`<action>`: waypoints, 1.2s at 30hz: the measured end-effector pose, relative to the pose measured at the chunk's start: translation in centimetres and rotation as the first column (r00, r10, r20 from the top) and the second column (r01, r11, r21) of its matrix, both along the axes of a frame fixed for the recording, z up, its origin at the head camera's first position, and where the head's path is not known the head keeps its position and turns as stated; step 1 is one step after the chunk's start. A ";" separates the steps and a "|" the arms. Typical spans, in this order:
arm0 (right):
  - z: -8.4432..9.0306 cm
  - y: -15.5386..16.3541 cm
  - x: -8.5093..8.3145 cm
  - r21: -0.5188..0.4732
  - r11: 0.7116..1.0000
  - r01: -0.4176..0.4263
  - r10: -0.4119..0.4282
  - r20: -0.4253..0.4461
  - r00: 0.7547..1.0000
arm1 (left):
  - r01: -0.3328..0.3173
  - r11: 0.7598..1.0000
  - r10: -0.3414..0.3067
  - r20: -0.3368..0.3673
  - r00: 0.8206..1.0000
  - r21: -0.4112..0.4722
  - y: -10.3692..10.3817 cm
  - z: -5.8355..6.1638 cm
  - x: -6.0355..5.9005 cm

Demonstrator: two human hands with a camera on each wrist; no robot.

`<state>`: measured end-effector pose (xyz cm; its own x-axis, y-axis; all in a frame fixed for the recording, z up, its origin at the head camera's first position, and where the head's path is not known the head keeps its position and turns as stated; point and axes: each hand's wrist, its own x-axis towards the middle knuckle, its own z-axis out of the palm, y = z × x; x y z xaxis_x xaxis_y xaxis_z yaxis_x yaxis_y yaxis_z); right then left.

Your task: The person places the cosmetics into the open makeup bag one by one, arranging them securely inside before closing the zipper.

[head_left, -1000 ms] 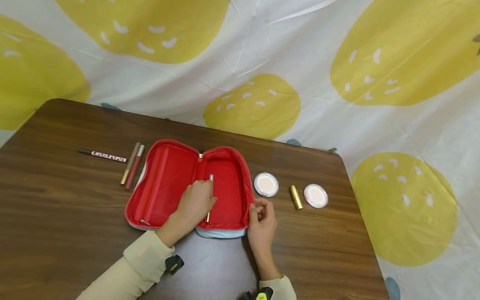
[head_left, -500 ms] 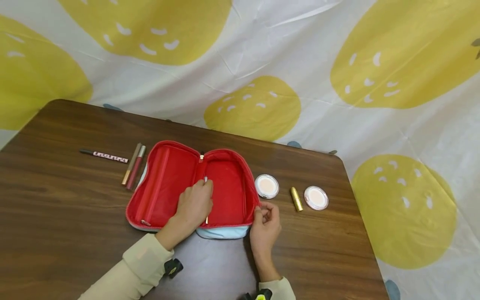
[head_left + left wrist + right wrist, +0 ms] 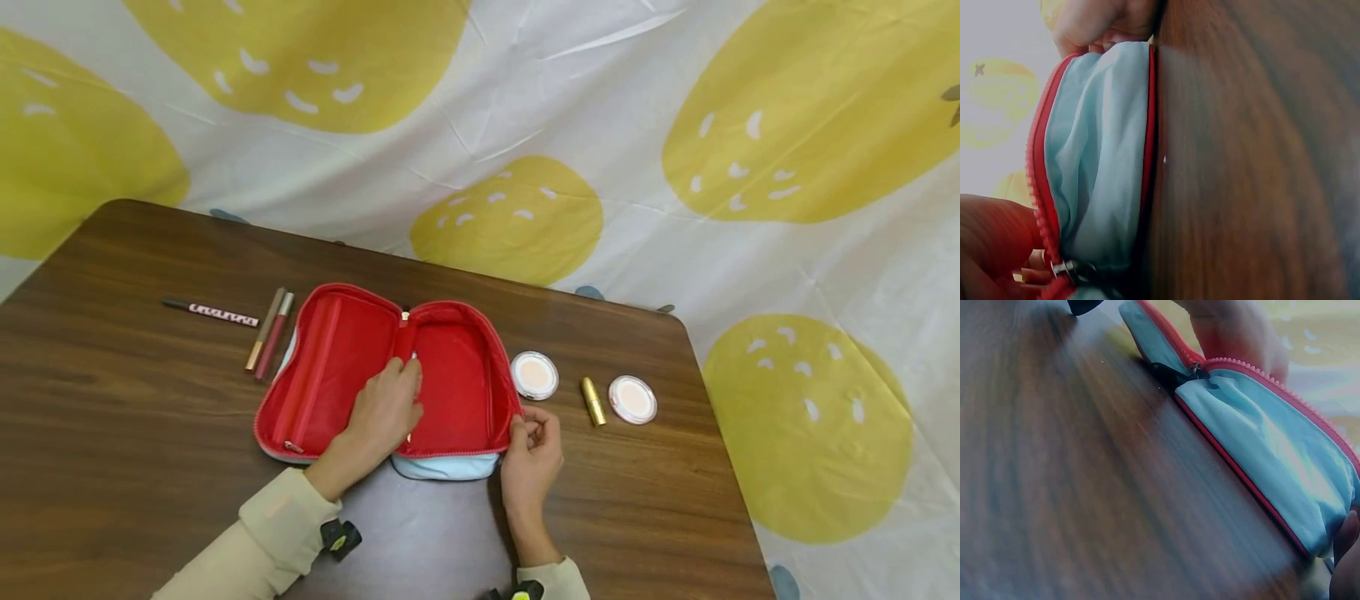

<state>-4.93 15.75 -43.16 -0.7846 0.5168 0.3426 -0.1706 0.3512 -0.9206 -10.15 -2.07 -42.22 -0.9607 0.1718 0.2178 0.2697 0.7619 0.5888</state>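
Head view: my left hand lies inside the open red pouch on the counter, fingers curled around a slim gold-tipped stick. My right hand pinches the pouch's right edge, near a round compact.

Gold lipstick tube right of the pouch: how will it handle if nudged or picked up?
The gold lipstick tube lies on its side on the bare table, so a sideways nudge would probably roll it. Its shiny casing looks rigid and perhaps slippery. It looks small, so likely light.
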 end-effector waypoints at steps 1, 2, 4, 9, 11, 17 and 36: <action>-0.4 0.2 -0.1 -0.006 1.000 0.001 -0.001 0.000 1.000 | 0.003 1.000 -0.003 -0.001 1.000 0.021 -0.1 -0.1 -0.1; -0.9 0.4 -0.3 -0.015 1.000 0.001 -0.001 0.000 1.000 | 0.006 0.999 -0.006 0.002 1.000 0.041 -0.3 -0.2 -0.2; -1.8 0.8 -0.6 -0.030 1.000 0.002 -0.002 0.000 1.000 | 0.008 0.997 -0.010 0.020 1.000 0.080 -0.4 -0.4 -0.3; -2.9 1.2 -0.8 -0.039 0.999 0.004 -0.004 0.007 1.000 | -0.008 0.994 -0.001 0.077 0.997 0.113 -0.4 -0.3 -0.3; -2.7 1.1 -0.7 -0.053 0.999 -0.001 0.002 0.011 1.000 | -0.013 0.993 0.003 0.088 0.996 0.113 -0.4 -0.2 -0.3; -0.3 0.3 -0.1 -0.092 0.995 -0.032 0.033 0.013 0.999 | -0.023 0.993 0.010 0.114 0.993 0.113 -0.2 0.0 -0.2; 0.1 0.1 0.0 -0.147 0.986 -0.077 0.079 0.009 0.997 | -0.043 0.976 0.037 0.031 0.999 0.213 -1.5 2.2 0.3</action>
